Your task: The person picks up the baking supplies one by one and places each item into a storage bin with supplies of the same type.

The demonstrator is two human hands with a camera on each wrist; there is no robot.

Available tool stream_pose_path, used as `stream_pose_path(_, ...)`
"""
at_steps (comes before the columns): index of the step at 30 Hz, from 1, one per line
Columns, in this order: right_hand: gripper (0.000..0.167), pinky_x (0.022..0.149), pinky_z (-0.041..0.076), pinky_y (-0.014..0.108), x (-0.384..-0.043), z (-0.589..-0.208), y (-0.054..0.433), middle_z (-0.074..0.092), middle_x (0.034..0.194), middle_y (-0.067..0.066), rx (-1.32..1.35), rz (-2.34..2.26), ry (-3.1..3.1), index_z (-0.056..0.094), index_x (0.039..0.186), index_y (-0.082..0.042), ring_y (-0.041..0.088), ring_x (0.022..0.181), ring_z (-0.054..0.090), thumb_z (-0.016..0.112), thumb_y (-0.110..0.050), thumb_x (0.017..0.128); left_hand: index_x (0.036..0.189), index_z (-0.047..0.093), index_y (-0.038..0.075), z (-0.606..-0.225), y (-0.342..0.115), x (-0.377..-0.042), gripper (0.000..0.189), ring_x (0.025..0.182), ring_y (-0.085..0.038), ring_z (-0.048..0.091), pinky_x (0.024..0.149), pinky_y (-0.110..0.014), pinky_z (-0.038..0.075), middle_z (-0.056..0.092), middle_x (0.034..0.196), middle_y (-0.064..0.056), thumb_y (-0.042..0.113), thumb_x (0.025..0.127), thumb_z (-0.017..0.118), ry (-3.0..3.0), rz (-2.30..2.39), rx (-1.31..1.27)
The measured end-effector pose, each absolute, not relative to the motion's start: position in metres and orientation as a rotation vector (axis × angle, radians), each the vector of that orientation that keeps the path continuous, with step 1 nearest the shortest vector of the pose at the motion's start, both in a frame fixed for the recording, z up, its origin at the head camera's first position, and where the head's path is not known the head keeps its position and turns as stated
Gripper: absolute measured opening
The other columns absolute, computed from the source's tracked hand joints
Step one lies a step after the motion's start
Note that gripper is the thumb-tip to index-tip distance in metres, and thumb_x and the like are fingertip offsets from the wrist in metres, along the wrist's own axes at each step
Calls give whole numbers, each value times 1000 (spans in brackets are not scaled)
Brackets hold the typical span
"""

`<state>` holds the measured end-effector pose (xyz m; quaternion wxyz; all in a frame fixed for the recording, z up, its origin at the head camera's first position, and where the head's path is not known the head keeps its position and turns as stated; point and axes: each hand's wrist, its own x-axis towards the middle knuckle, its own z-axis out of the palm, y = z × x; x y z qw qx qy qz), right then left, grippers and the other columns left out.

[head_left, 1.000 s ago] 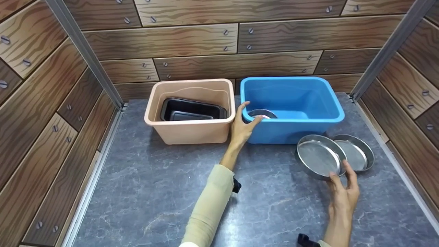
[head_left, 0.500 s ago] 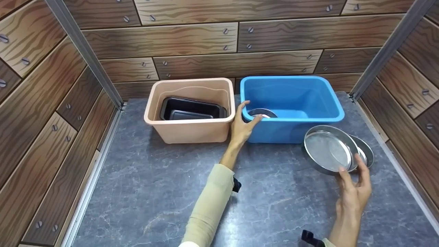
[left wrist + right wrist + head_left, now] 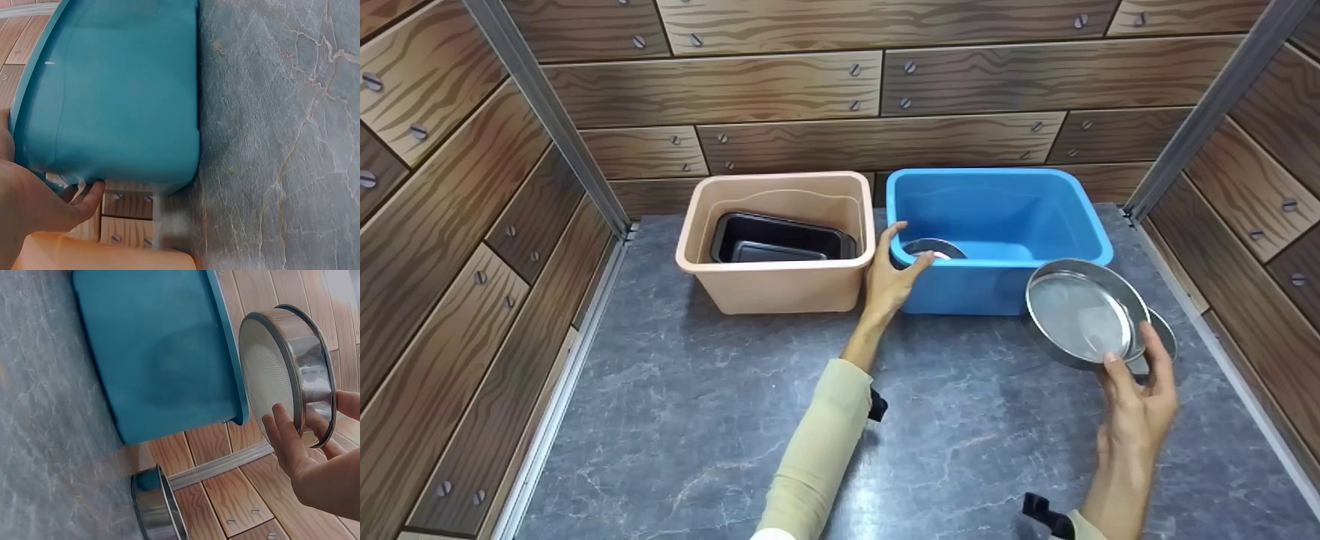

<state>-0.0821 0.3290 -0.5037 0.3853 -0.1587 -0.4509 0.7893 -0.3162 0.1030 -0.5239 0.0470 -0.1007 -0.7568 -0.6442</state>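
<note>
My right hand (image 3: pixel 1136 409) holds a round metal sieve (image 3: pixel 1084 311) by its near right edge, raised above the table and slightly tilted. Its fine mesh bottom shows in the right wrist view, with fingers (image 3: pixel 287 433) against the underside. At the blue bin's front left corner, my left hand (image 3: pixel 891 281) grips the rim of the blue bin (image 3: pixel 967 289). Inside that bin, a round metal rim (image 3: pixel 936 246) shows partly behind the front wall. A second round metal piece (image 3: pixel 154 506) stands on the table, mostly covered by the held sieve in the head view.
Left of the blue bin stands a peach bin (image 3: pixel 780 289) with a black rectangular baking pan (image 3: pixel 784 238) inside. Wood-patterned walls (image 3: pixel 780 90) enclose the grey marbled table (image 3: pixel 720 405) at the back and sides.
The right hand has lifted the sieve and carried it right and away from me, toward the blue bin's front right corner. It now covers more of the second round piece. The left hand stays put.
</note>
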Motion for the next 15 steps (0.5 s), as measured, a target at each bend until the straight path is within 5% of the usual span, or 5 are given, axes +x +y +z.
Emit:
stream_pose_path(6, 58, 86, 59, 28, -91, -499, 327, 36, 150, 13, -349, 2025, -1137, 58, 146, -1, 26, 103, 67, 64, 18, 91, 148, 53, 35, -524, 102, -316, 69, 140, -13, 48, 115, -34, 39, 50, 156, 8, 41, 87, 84, -2315, -1964, -296)
stream_pose_path(15, 59, 84, 60, 29, -104, -494, 325, 35, 155, 12, -298, 2033, -1116, 58, 146, -3, 28, 107, 66, 64, 18, 91, 149, 53, 32, -524, 102, -316, 69, 141, -13, 47, 116, -35, 38, 50, 157, 6, 41, 87, 83, -2292, -1982, -327)
